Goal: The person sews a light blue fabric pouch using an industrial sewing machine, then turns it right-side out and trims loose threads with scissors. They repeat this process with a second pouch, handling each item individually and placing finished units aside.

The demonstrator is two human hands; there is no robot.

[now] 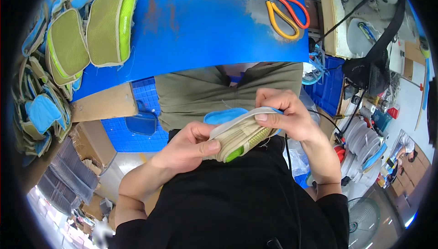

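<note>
In front of my black shirt, above my lap, I hold a sewn fabric piece point(239, 135). It has beige edging, olive mesh, a lime-green patch and light-blue cloth on its far side. My left hand point(194, 142) is closed on its left end, thumb on top. My right hand point(287, 114) pinches the beige edge at the upper right, with the thumb on the near side and the fingers curled behind. The fingertips behind the cloth are hidden. Similar olive mesh pieces point(109, 28) with lime-green strips and frayed edges lie at the table's left.
Scissors point(278, 2) with red and yellow handles lie at the far right of the blue table point(191, 25). More blue-and-olive pieces point(43, 112) are heaped at the left, near cardboard boxes point(96, 144). A worktop with a black strap point(388, 25) and a fan point(363, 221) stand at the right.
</note>
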